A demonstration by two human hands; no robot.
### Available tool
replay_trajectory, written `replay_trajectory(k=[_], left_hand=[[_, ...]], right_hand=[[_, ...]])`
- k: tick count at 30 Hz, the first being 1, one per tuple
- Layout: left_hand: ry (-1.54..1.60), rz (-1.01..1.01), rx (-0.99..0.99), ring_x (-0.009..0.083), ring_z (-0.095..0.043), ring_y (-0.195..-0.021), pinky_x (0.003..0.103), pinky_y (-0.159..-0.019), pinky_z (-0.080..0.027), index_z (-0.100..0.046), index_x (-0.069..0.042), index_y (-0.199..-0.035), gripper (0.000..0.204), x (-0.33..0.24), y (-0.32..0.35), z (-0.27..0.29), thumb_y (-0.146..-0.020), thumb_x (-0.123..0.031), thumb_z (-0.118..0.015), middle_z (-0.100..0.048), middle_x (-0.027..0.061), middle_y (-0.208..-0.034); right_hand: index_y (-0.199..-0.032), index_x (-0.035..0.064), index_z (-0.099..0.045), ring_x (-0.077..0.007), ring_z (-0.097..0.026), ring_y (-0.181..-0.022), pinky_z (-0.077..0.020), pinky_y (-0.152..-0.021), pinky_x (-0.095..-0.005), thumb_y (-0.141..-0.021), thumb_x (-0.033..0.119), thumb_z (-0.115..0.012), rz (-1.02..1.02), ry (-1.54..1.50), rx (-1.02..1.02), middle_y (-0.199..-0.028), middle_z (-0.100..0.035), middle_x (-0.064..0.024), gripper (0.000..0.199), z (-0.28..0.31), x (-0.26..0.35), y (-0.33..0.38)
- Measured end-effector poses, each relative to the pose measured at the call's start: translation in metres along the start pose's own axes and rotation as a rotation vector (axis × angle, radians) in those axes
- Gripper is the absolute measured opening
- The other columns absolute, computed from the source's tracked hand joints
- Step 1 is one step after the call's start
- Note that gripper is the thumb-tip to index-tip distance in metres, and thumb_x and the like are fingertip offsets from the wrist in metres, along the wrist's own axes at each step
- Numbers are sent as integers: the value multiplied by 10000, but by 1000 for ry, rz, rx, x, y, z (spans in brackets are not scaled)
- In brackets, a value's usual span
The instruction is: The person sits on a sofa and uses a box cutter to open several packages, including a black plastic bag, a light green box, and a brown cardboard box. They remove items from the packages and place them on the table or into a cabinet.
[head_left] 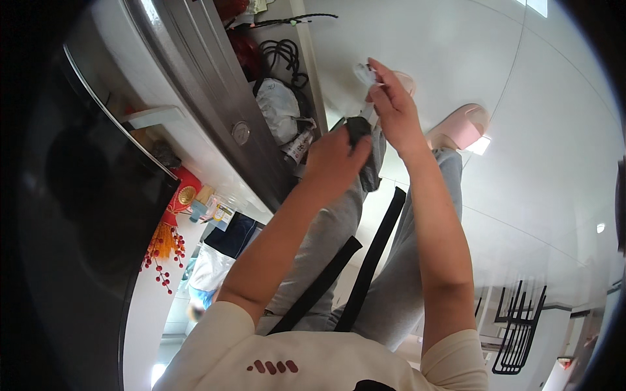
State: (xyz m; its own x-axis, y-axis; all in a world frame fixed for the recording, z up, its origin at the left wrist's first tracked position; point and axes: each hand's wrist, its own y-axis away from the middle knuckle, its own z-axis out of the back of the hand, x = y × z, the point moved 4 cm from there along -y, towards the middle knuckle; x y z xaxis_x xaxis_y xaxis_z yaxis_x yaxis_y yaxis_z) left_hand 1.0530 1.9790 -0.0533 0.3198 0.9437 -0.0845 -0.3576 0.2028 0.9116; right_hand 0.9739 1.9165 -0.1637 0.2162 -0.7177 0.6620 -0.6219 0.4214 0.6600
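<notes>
My left hand (331, 159) is closed on a dark grey, crumpled thing (370, 173), which looks like a thin pouch or folded plastic; its kind is not clear. Just ahead and to the right, my right hand (398, 114) pinches a small translucent whitish piece (364, 73) between thumb and fingers. What that piece is cannot be made out. Both hands are close together above my knees, beside an open drawer (312, 62). Inside it lie a coiled black cord (285, 57), a crumpled white plastic bag (277, 109) and a white printed tube (298, 147) near my left hand.
The drawer's grey front (225, 98) runs along my left. Above it, a cabinet top (147, 306) carries a red ornament with berries (171, 251), small bottles (218, 214) and a large black screen (72, 195). A pink slipper (464, 127) is on the tiled floor (554, 163).
</notes>
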Motion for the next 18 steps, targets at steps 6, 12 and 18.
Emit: replay_trajectory(k=[6, 12, 18], left_hand=[[1363, 312, 18, 228, -621, -971, 350, -918, -485, -575, 25, -1160, 406, 52, -3, -26, -966, -300, -427, -652, 123, -1069], [1781, 458, -162, 249, -561, -1091, 409, -1001, -416, -500, -11, -1199, 351, 109, -16, -52, -960, -267, -483, -609, 127, -1138], [1821, 465, -399, 270, -547, -1128, 440, -1033, -383, -479, -21, -1275, 371, 113, -20, -52, -977, -241, -459, -580, 104, -1223]], right_hand=[[-1312, 54, -453, -381, -615, -1031, -487, -860, -412, -878, 54, -556, 41, 251, 151, -1125, -628, -228, 446, -15, -3, 9], [-1212, 33, -526, -391, -607, -1021, -489, -850, -429, -848, 63, -592, 81, 321, 253, -1096, -635, -227, 372, -40, -2, -5], [-1247, 46, -531, -372, -605, -1036, -489, -868, -406, -819, -1, -565, 189, 492, 368, -1123, -637, -201, 432, -83, 5, -20]])
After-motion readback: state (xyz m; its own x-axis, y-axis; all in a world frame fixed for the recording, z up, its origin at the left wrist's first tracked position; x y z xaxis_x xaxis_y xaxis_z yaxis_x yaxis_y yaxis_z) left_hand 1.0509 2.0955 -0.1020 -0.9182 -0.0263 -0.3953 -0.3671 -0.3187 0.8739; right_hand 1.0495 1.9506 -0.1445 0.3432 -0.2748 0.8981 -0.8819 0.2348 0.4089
